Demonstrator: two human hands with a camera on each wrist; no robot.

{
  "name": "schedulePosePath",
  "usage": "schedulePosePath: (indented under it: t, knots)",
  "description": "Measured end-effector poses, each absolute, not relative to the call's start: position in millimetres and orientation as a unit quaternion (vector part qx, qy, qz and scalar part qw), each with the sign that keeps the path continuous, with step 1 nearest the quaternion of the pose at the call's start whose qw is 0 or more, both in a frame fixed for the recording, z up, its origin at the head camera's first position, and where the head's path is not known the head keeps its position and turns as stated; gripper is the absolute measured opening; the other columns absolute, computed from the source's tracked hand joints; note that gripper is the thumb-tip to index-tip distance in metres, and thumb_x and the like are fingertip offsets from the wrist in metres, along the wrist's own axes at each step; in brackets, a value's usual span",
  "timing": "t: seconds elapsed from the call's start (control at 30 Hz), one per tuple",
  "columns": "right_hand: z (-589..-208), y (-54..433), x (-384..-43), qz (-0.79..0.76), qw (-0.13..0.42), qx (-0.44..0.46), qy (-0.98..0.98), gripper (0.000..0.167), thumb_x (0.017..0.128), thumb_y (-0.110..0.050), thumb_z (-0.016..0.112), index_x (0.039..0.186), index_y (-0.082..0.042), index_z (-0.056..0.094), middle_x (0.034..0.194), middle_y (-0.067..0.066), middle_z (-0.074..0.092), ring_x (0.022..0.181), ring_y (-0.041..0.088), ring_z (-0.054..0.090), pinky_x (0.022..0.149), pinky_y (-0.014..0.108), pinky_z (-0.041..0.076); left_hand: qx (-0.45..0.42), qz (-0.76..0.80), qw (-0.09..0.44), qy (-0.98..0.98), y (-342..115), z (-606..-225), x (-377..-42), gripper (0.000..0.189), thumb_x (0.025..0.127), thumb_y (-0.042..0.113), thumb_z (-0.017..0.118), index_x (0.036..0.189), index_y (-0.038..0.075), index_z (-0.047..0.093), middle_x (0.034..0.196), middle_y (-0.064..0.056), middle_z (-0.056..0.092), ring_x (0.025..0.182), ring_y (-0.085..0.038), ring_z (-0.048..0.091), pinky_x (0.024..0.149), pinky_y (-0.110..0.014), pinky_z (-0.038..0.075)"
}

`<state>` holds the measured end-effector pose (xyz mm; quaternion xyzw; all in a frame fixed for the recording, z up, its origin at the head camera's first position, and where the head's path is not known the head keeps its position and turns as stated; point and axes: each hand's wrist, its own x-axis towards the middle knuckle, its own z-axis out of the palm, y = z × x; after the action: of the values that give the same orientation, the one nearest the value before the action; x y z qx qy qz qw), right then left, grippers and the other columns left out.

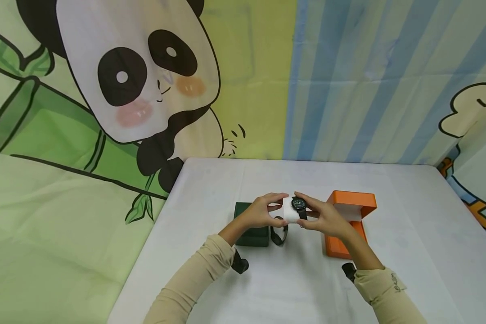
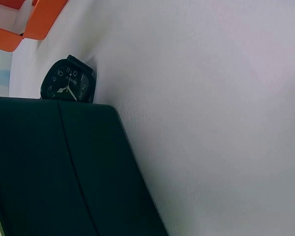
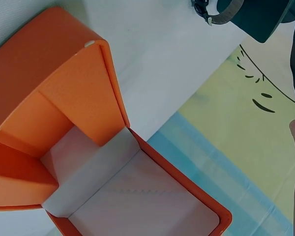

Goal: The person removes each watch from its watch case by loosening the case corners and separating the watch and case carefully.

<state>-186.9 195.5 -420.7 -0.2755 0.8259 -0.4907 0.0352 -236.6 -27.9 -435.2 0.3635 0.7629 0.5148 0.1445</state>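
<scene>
In the head view both hands meet over the table around a white watch cushion [image 1: 289,211] with a black wristwatch [image 1: 299,204] round its right end, dial up. My left hand [image 1: 260,211] pinches the cushion's left side between fingers and thumb. Fingers and thumb of my right hand [image 1: 327,218] grip the wristwatch at its upper and lower edges. Below the cushion, a second black watch [image 1: 278,237] stands on the table beside a dark green box [image 1: 252,237]. Its round dial [image 2: 68,84] with numerals shows behind the green box in the left wrist view.
An orange box [image 1: 363,204] with its lid up stands to the right, pale lining inside [image 3: 147,196]. Black wrist devices [image 1: 240,263] sit under the forearms. A white cloth covers the table [image 1: 275,288]; a printed panda curtain [image 1: 137,81] hangs behind its far edge.
</scene>
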Motion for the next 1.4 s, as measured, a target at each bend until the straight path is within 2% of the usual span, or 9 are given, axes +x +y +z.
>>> schedulePosePath:
  t: [0.3,0.57,0.63,0.77,0.87,0.93,1.1,1.3,1.4]
  knots:
    - [-418.6,199.4,-184.1,-0.519,0.069,-0.278,0.805,0.071,0.083,-0.014,0.066,0.143,-0.004,0.028,0.144,0.028,0.027,0.115,0.044,0.049,0.079,0.029,0.053,0.360,0.525,0.186,0.748,-31.6,-432.3,-236.9,0.070,0.075,0.003,0.071,0.137,0.000,0.038,0.136,-0.018,0.040,0.124,-0.031,0.045,0.096,-0.032,0.043]
    - [-420.0,203.9,-184.2,-0.497,0.030,-0.289,0.818,0.058,0.081,-0.014,0.065,0.133,0.002,0.044,0.136,0.025,0.042,0.117,0.041,0.047,0.080,0.022,0.051,0.359,0.524,0.212,0.743,-32.4,-430.7,-234.0,0.069,0.076,0.002,0.070,0.137,0.000,0.038,0.134,-0.018,0.042,0.123,-0.030,0.046,0.098,-0.038,0.042]
    - [-421.4,205.2,-184.1,-0.485,0.024,-0.283,0.827,0.054,0.082,-0.016,0.064,0.131,0.001,0.048,0.135,0.021,0.045,0.117,0.036,0.049,0.081,0.020,0.050,0.362,0.521,0.216,0.742,-32.0,-430.8,-233.2,0.068,0.076,0.002,0.069,0.137,0.001,0.038,0.133,-0.017,0.043,0.123,-0.030,0.046,0.098,-0.035,0.042]
    - [-422.3,207.8,-183.2,-0.473,0.013,-0.266,0.840,0.046,0.085,-0.019,0.062,0.127,-0.002,0.053,0.130,0.017,0.052,0.112,0.015,0.057,0.080,0.020,0.050,0.370,0.514,0.226,0.740,-30.2,-431.6,-232.0,0.068,0.077,0.000,0.069,0.137,0.000,0.038,0.133,-0.017,0.043,0.123,-0.029,0.046,0.097,-0.031,0.042]
    - [-421.5,209.9,-182.0,-0.465,0.002,-0.246,0.850,0.040,0.086,-0.019,0.060,0.124,-0.005,0.057,0.124,0.015,0.057,0.104,0.005,0.059,0.078,0.024,0.052,0.374,0.513,0.235,0.736,-27.9,-431.8,-231.9,0.069,0.076,-0.001,0.068,0.138,-0.001,0.037,0.133,-0.017,0.043,0.124,-0.029,0.045,0.099,-0.035,0.041]
    - [-420.6,212.1,-180.7,-0.453,-0.009,-0.225,0.863,0.037,0.087,-0.022,0.060,0.121,-0.008,0.060,0.120,0.013,0.061,0.100,0.007,0.061,0.078,0.027,0.052,0.375,0.509,0.243,0.736,-26.0,-430.6,-231.2,0.070,0.076,-0.002,0.068,0.138,-0.001,0.036,0.133,-0.018,0.043,0.124,-0.030,0.045,0.099,-0.038,0.041]
    - [-420.0,226.1,-175.1,-0.409,-0.031,-0.184,0.893,0.033,0.088,-0.027,0.059,0.116,-0.010,0.064,0.109,0.011,0.066,0.095,0.021,0.063,0.075,0.032,0.053,0.374,0.495,0.255,0.742,-24.4,-418.1,-223.4,0.068,0.075,-0.001,0.069,0.136,-0.003,0.038,0.130,-0.019,0.045,0.121,-0.029,0.047,0.096,-0.030,0.044]
    - [-420.9,263.3,-164.1,-0.368,-0.036,-0.138,0.919,0.025,0.089,-0.025,0.058,0.103,-0.007,0.068,0.090,0.007,0.070,0.081,0.015,0.061,0.068,0.030,0.050,0.380,0.497,0.253,0.738,-23.5,-415.4,-220.3,0.067,0.075,-0.002,0.068,0.135,-0.008,0.038,0.128,-0.023,0.045,0.117,-0.031,0.049,0.094,-0.031,0.045]
    - [-421.7,285.5,-157.9,-0.346,-0.020,-0.112,0.931,0.026,0.091,-0.027,0.056,0.101,-0.006,0.067,0.090,0.008,0.068,0.084,0.019,0.060,0.071,0.037,0.049,0.382,0.494,0.257,0.738,-22.7,-417.0,-221.1,0.068,0.075,-0.001,0.068,0.135,-0.008,0.037,0.128,-0.022,0.045,0.117,-0.030,0.049,0.095,-0.031,0.044]
